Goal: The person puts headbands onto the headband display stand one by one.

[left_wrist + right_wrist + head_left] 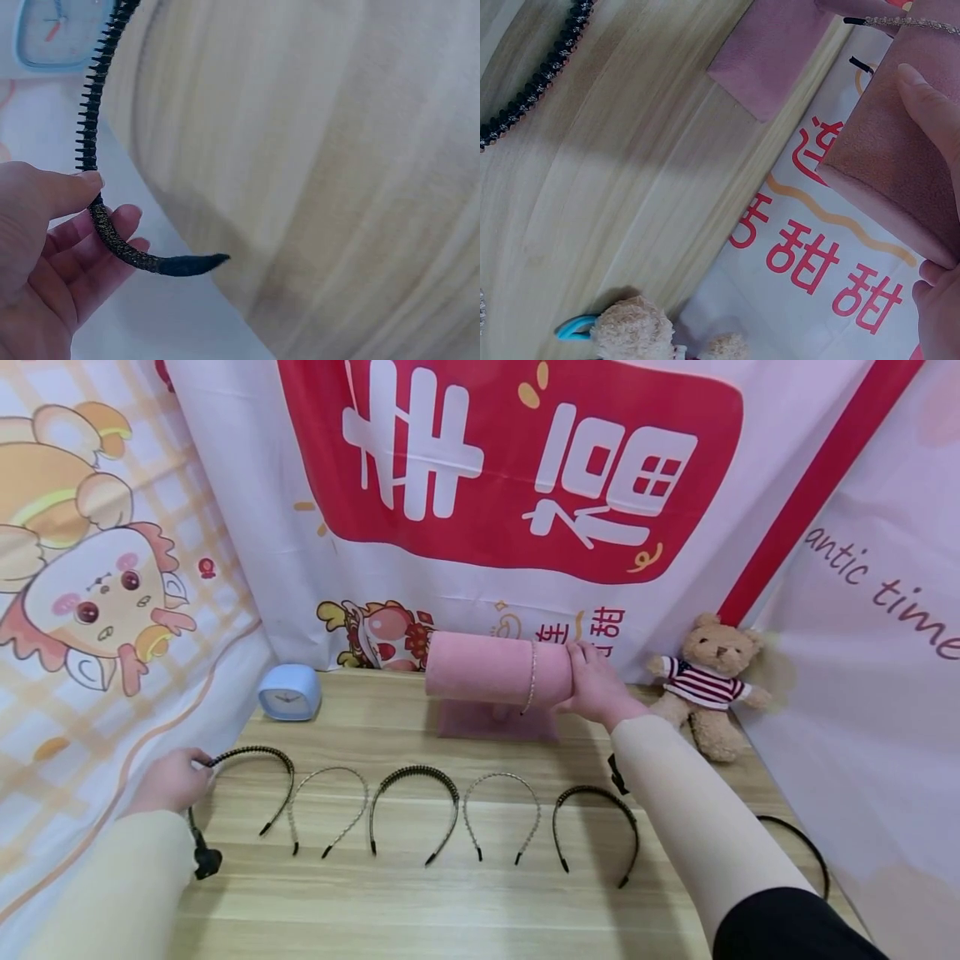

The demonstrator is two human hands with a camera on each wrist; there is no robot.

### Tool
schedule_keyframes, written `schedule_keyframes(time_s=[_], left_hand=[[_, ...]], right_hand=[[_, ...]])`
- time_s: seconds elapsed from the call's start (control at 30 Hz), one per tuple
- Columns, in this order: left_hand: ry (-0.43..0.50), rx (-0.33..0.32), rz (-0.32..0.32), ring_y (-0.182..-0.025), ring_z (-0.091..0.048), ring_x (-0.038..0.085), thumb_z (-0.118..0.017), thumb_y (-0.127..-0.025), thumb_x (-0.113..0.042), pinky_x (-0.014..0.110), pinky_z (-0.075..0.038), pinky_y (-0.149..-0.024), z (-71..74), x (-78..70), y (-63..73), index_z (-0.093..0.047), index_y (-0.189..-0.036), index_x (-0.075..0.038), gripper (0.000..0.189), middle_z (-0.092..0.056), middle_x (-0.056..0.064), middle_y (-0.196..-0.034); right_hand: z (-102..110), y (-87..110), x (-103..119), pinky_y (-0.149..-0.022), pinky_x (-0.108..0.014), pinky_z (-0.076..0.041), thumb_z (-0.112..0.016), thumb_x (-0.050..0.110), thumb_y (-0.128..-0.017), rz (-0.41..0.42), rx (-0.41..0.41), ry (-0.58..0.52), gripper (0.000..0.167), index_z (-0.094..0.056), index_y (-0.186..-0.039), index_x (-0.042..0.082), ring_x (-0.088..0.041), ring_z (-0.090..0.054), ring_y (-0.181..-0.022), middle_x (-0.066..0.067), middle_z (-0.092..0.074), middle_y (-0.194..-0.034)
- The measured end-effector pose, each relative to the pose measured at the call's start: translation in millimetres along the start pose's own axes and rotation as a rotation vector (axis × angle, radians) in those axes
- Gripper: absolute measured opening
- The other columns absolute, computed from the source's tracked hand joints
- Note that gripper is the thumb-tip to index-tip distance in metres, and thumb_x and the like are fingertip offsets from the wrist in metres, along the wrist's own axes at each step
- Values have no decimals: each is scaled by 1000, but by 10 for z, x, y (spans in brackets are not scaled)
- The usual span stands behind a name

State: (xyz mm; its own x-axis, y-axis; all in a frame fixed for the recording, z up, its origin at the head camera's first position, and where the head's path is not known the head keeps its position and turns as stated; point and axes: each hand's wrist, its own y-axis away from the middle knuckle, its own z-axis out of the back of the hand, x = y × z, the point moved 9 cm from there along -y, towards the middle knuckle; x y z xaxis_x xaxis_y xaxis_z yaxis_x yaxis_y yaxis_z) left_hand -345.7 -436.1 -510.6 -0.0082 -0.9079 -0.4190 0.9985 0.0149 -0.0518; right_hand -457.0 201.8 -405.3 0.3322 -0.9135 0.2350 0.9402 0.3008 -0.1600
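Note:
At the left end of the table, my left hand pinches a black ridged headband near one end. The left wrist view shows the thumb and fingers around its band, with the dark tip sticking out past them. Farther back, a pink padded display roll lies sideways on its pink base. One silvery beaded headband is looped over the roll toward its right end. My right hand grips that right end, thumb along the padding and fingertips at the end face.
A row of silvery headbands and black headbands lies across the table. Another black headband is at the right edge. A blue clock stands back left, a teddy bear back right. Printed cloth walls the sides and back.

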Motion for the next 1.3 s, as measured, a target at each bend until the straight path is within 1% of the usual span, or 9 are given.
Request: schedule_keyframes(time_s=[0.13, 0.23, 0.4, 0.63, 0.87, 0.97, 1.07, 1.2, 1.3], left_hand=[[54, 11, 6, -66, -60, 31, -57, -91, -6, 43, -47, -58, 59, -124, -47, -63, -103, 12, 22, -65, 17, -76], [137, 60, 25, -63, -62, 25, -53, -94, -4, 36, -48, -53, 73, -262, -76, -57, -109, 15, 25, -66, 18, -78], [304, 100, 13, -74, -68, 34, -50, -96, 3, 37, -58, -60, 48, -497, -174, -51, -110, 20, 22, -60, 33, -97], [516, 163, -6, -72, -70, 23, -51, -97, 5, 35, -60, -65, -12, -862, -360, -40, -123, 27, 35, -64, 26, -95], [746, 270, 5, -82, -69, 15, -46, -100, 5, 36, -58, -79, -37, -1313, -457, -24, -142, 23, 51, -56, 29, -117], [910, 297, 21, -85, -68, 14, -45, -99, 6, 36, -58, -81, -11, -1478, -473, -23, -144, 20, 53, -62, 17, -108], [1086, 289, 57, -81, -66, 13, -45, -96, 10, 30, -59, -75, 48, -1602, -502, -25, -144, 19, 53, -63, 3, -92], [1243, 276, 87, -74, -63, 12, -44, -92, 15, 24, -56, -63, 130, -1764, -554, -25, -147, 14, 58, -61, 0, -84], [1313, 287, 67, -70, -59, 11, -40, -93, 14, 22, -52, -58, 169, -1925, -579, -27, -146, 13, 55, -59, 1, -82]], right_hand=[[-19, -4, -12, -114, -55, -25, -92, 41, -64, 3, -2, 2, 122, -21, -153, -1, -44, -28, -137, -26, -23, -152], [-22, 3, -20, -114, -55, -25, -93, 40, -64, -2, 0, -4, 122, -21, -153, -1, -43, -27, -138, -26, -23, -152], [-22, 4, -37, -114, -54, -25, -93, 41, -63, -13, 4, -9, 123, -21, -153, 0, -42, -27, -138, -25, -24, -152], [-26, -26, -50, -114, -53, -26, -93, 44, -63, -6, 6, -13, 124, -20, -154, 2, -41, -28, -138, -23, -24, -153], [-29, -29, -49, -114, -54, -26, -93, 42, -64, -9, 17, -12, 123, -20, -154, 2, -41, -27, -138, -23, -23, -153], [-23, -26, -33, -114, -53, -25, -93, 41, -64, -8, 21, -9, 123, -19, -154, 3, -41, -27, -138, -22, -23, -153], [-19, -23, -17, -114, -53, -25, -93, 39, -64, -6, 22, -14, 122, -19, -154, 3, -41, -27, -138, -22, -23, -153], [-23, -22, -25, -114, -53, -26, -93, 40, -63, -11, 21, -16, 123, -19, -155, 3, -41, -27, -138, -23, -22, -154], [-24, -20, -39, -114, -53, -26, -94, 40, -63, -17, 19, -16, 124, -19, -155, 3, -41, -27, -138, -23, -22, -154]])
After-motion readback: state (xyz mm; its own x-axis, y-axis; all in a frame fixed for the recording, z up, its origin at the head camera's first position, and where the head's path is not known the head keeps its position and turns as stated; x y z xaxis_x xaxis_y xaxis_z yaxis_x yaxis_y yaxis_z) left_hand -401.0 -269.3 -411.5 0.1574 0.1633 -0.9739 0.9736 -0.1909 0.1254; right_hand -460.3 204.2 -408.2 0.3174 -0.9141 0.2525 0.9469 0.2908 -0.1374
